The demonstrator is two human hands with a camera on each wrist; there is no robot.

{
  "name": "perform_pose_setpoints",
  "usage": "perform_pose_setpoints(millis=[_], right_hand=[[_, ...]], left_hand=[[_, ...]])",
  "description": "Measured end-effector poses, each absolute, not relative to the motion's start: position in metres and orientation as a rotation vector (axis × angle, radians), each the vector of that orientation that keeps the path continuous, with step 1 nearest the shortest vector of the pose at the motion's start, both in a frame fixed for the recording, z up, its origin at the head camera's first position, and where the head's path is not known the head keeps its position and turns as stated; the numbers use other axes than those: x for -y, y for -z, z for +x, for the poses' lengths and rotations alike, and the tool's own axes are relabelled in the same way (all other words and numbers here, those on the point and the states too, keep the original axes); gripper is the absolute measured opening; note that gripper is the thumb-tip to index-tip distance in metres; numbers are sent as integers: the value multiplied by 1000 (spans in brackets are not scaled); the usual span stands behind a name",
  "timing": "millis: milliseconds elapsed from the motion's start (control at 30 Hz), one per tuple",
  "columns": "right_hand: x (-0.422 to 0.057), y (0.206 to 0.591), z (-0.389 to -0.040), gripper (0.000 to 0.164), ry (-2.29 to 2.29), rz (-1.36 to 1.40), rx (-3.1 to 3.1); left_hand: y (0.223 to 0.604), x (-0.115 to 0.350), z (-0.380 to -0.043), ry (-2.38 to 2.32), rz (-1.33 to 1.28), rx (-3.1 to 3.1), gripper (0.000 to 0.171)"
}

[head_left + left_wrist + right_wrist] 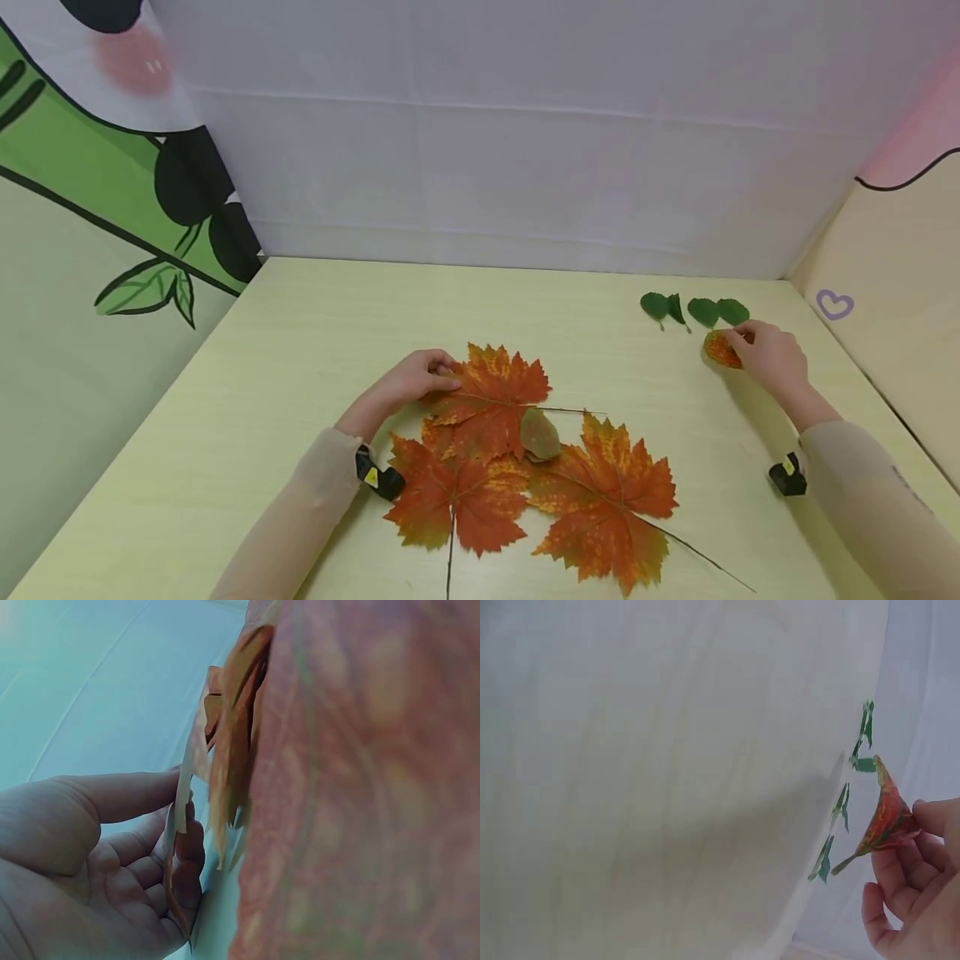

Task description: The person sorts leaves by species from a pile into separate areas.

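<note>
My left hand (pixel 420 373) pinches the left edge of an orange-red artificial maple leaf (pixel 498 390) between thumb and fingers. Below lie two similar maple leaves, one at the left (pixel 480 508) and one at the right (pixel 611 500) with a long thin stem. A small dull-green leaf (pixel 540 433) rests among the three. Far to the right, my right hand (pixel 776 358) holds a small orange leaf (pixel 720 350) with green edges. In the right wrist view, thumb and fingertips pinch this curved small leaf (pixel 891 819), its short stem pointing down-left.
Several small green leaves (pixel 703 312) lie in a row near the table's back right, just beyond my right hand. The pale wooden table (pixel 300 350) meets a white cloth wall (pixel 487 183) behind. Printed panels (pixel 900 292) stand at both sides.
</note>
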State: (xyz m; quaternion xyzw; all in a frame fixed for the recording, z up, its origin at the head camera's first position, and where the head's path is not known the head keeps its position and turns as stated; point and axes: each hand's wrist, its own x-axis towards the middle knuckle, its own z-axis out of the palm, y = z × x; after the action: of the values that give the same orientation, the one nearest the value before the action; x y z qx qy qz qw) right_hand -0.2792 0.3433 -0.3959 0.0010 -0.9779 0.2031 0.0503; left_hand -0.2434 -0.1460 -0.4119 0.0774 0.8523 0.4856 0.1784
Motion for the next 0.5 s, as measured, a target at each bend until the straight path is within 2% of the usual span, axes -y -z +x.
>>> perform_pose_setpoints(millis=[500], right_hand=[[-373,400,-292,50,-651,-165,3081]], left_hand=[[411,147,-242,-1370,248,-2413,20]])
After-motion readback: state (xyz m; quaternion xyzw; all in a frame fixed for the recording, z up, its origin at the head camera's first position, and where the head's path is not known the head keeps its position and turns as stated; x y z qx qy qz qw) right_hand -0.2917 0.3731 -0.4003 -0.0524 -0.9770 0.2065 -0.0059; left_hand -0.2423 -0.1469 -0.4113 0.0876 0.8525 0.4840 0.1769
